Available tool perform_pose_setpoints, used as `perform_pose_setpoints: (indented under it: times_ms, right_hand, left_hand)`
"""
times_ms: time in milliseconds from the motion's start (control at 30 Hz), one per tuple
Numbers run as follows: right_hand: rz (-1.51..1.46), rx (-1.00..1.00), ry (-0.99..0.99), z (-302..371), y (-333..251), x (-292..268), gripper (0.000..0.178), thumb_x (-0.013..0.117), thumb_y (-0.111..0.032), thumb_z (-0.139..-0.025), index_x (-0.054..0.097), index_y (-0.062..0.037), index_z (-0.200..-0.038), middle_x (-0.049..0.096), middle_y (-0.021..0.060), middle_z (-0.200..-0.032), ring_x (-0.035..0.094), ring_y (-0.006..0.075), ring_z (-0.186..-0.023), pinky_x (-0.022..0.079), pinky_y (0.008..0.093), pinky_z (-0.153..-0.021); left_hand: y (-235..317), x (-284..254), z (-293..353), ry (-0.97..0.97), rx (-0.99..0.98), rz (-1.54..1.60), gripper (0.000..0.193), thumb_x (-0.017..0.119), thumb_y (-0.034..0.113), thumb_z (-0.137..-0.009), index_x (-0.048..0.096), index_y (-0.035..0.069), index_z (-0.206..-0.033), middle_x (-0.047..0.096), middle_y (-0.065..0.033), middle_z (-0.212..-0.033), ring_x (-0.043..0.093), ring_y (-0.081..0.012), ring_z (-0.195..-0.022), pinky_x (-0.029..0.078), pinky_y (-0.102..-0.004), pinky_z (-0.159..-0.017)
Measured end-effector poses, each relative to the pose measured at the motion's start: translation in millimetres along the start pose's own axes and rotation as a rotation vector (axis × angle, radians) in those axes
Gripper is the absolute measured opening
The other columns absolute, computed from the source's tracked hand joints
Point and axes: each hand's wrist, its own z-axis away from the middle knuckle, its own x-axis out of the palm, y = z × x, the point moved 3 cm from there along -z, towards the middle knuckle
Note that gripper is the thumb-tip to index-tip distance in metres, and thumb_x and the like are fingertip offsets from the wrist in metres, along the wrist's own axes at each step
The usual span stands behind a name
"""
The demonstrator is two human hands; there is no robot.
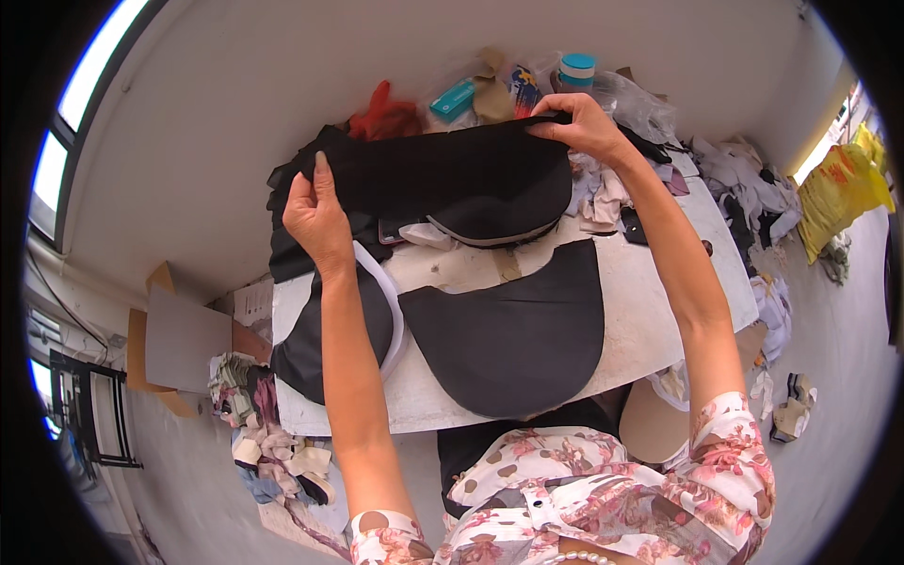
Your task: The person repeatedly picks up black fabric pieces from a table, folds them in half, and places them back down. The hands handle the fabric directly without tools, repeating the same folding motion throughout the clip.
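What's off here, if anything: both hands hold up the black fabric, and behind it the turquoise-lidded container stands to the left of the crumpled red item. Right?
Not quite: the head view shows the turquoise-lidded container to the right of the crumpled red item. The rest holds: left hand and right hand both hold up the black fabric.

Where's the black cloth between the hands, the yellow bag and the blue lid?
Black cloth (438, 174): head view, its middle.
Yellow bag (834, 209): head view, its side.
Blue lid (578, 61): head view, its top.

Glare whitens the left window (98, 64) while edges bend into black.
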Motion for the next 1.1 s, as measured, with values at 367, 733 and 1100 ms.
perform_pose_setpoints:
  times_ms: [367, 733, 1100]
  right_hand:
    - [-0.479, -0.012, 0.294, 64.0, -24.8, 0.7, 0.03, 0.066, -0.035, -0.092, 0.068, -0.007, -0.101, 0.061, -0.0086, -0.075, 0.046, -0.0016, -0.063, 0.035, 0.0165, -0.054]
    - [-0.634, 0.198, 0.188, 172.2, -63.9, 12.7, 0.027, 0.059, -0.024, -0.097, 0.062, -0.0004, -0.109, 0.068, 0.0029, -0.097, 0.064, 0.0074, -0.086, 0.051, 0.0207, -0.077]
    - [-0.69, 0.354, 0.172, 198.6, -48.5, 28.8, 0.024, 0.059, -0.022, -0.097, 0.062, -0.0011, -0.109, 0.067, 0.0021, -0.099, 0.061, 0.0062, -0.087, 0.049, 0.0207, -0.079]
  left_hand:
    - [16.0, -44.4, 38.8, -0.11, -0.229, 0.323, 0.017, 0.06, 0.025, -0.097, 0.063, 0.011, -0.086, 0.057, 0.0083, -0.069, 0.044, 0.0019, -0.051, 0.031, -0.0151, -0.044]
    - [37.0, -104.6, 140.6, -0.214, -0.526, 0.557, 0.016, 0.054, 0.014, -0.099, 0.062, 0.004, -0.108, 0.068, -0.0033, -0.103, 0.065, -0.0092, -0.091, 0.052, -0.023, -0.082]
    - [16.5, -110.1, 168.1, -0.203, -0.744, 0.591, 0.014, 0.054, 0.013, -0.099, 0.062, 0.005, -0.108, 0.067, -0.0034, -0.106, 0.064, -0.0091, -0.094, 0.052, -0.023, -0.083]
